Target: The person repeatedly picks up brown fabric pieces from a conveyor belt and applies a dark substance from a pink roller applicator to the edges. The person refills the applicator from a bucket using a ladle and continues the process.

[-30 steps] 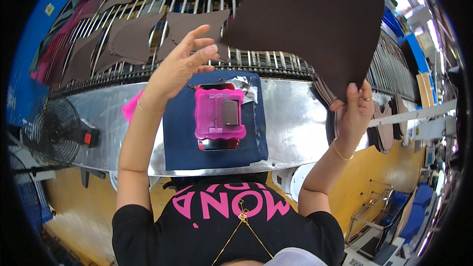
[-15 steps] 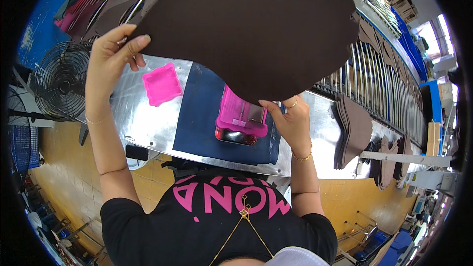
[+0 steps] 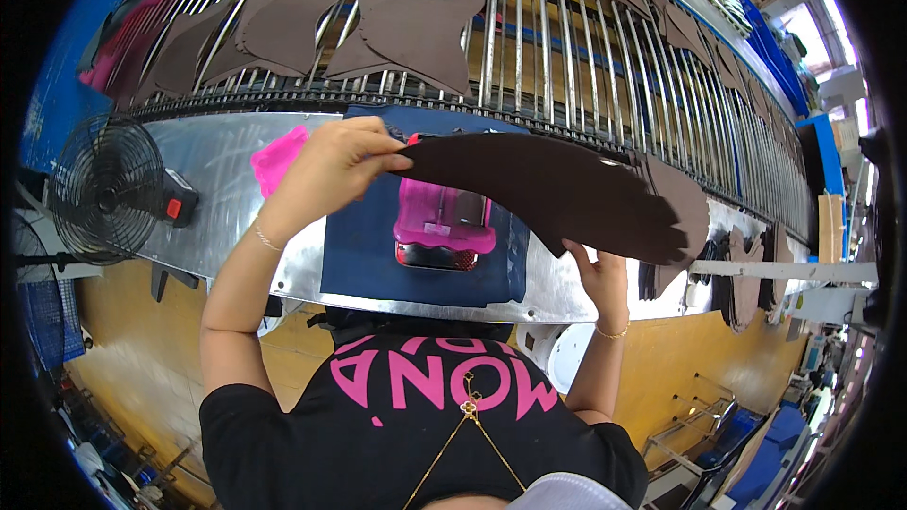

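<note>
Whereas half a second ago the large dark brown leather sheet [image 3: 557,194] stood raised and spread wide before the camera, we now find it lowered and tipped nearly edge-on, spanning from the left hand [image 3: 331,165] to the right hand [image 3: 597,269]. We note the left fingers closed in a pinch on the sheet's near-left tip, thumb beneath. The right fingers curl up under its lower right edge, holding it from below. We judge the sheet is being brought down toward the bench rather than lifted away.

Directly beneath the left fingertips sits a pink plastic block tool [image 3: 442,222] on a dark blue mat [image 3: 364,255], itself on a shiny metal bench top [image 3: 217,179]. A loose pink scrap [image 3: 276,156] lies just behind the left wrist. Beyond the fingers runs a rack of metal rods [image 3: 529,28] carrying cut brown leather pieces [image 3: 416,28]. A black cage fan [image 3: 104,189] stands well left of the left hand, above a yellow floor [image 3: 132,340].
</note>
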Demonstrator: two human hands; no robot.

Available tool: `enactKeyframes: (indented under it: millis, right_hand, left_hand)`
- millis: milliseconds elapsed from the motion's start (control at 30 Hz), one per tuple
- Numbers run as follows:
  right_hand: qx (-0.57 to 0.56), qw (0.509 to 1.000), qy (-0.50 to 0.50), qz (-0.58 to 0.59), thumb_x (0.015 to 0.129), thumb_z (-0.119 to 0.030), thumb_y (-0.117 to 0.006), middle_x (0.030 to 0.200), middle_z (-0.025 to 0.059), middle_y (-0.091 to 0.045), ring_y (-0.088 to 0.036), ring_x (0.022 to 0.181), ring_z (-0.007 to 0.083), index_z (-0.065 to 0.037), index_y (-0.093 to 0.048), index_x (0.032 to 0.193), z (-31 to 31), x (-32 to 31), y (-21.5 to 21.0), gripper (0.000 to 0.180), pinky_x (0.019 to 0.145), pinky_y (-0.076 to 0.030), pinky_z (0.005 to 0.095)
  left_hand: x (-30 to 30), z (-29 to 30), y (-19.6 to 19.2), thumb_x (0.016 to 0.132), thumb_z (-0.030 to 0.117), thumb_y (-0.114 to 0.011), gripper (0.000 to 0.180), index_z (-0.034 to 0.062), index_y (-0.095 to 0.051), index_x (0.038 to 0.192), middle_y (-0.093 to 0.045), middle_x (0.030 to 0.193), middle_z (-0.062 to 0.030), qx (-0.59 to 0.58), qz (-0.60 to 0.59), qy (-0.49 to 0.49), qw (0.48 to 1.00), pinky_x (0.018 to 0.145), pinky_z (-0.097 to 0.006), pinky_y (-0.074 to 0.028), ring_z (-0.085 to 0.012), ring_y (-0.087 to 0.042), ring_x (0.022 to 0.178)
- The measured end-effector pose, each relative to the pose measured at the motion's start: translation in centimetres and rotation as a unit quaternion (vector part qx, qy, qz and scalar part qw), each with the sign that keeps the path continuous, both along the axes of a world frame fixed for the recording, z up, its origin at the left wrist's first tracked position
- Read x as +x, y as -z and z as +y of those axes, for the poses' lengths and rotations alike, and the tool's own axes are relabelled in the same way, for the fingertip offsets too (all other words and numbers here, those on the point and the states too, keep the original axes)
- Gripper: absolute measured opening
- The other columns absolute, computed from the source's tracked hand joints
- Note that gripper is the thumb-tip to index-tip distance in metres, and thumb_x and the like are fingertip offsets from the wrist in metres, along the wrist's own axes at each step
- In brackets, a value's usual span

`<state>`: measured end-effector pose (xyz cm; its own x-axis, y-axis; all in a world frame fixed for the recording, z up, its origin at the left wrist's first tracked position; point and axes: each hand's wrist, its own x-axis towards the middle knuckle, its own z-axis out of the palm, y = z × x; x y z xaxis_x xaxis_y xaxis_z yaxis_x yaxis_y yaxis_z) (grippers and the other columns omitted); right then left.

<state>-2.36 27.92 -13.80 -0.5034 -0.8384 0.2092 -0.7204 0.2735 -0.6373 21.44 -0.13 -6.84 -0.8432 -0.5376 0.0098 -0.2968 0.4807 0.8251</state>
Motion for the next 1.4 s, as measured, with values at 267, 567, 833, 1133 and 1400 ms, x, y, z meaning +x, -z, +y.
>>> enactKeyframes:
  millis: [267,567,833,1133,1400]
  right_hand:
    - [-0.295,0.925,0.175,-0.164,0.085,-0.001,-0.067,0.087,-0.0012,-0.064,-0.054,0.078,0.0055,-0.002,-0.066,0.102,8.8,-4.0,-2.3,0.017,0.073,-0.044,0.0184]
    - [-0.183,0.923,0.205,0.269,0.084,-0.003,-0.065,0.08,0.0072,-0.063,-0.056,0.076,0.0168,-0.001,-0.068,0.095,6.5,-6.0,-12.9,0.012,0.075,-0.044,0.0274]
    - [-0.197,0.913,0.309,0.182,0.085,-0.013,-0.064,0.084,0.0094,-0.068,-0.061,0.077,0.0192,-0.006,-0.068,0.103,4.0,-10.6,-10.0,0.02,0.078,-0.044,0.034]
    - [0.182,0.84,0.509,0.044,0.082,-0.042,-0.066,0.108,0.0254,-0.063,-0.056,0.106,0.0387,0.004,-0.063,0.111,16.2,-17.6,7.4,0.055,0.096,-0.041,0.0407]
    - [0.236,0.718,0.655,0.019,0.077,-0.047,-0.071,0.123,0.0226,-0.052,-0.057,0.108,0.0371,-0.015,-0.059,0.123,10.3,-16.1,7.6,0.057,0.086,-0.048,0.0533]
  left_hand:
    - [-6.4,3.1,0.2,0.076,0.017,-0.073,0.015,0.0034,-0.067,0.079,-0.052,0.082,-0.0082,-0.237,0.007,0.178,0.955,0.058,-0.036,-0.046,-0.0241,-0.058,0.065]
    - [-13.9,1.1,-9.7,0.068,0.026,-0.081,0.066,0.0175,-0.056,0.128,-0.057,0.101,-0.0031,-0.283,0.283,0.184,0.898,0.053,-0.025,-0.044,-0.0119,-0.048,0.059]
    - [-15.3,-5.0,-6.4,0.085,0.02,-0.063,0.021,-0.0002,-0.069,0.087,-0.052,0.051,-0.0042,-0.111,0.102,0.119,0.981,0.039,-0.024,-0.036,-0.0074,-0.049,0.039]
    - [-12.1,-17.4,5.7,0.089,0.014,-0.064,0.032,0.0027,-0.046,0.112,-0.058,0.07,-0.002,0.233,0.248,-0.154,0.928,0.046,-0.021,-0.047,-0.0132,-0.06,0.053]
    - [-16.1,-18.8,13.5,0.09,-0.009,-0.042,0.048,0.0138,-0.022,0.127,-0.052,0.108,-0.0196,0.422,0.359,-0.233,0.8,0.061,-0.038,-0.062,-0.0342,-0.068,0.08]
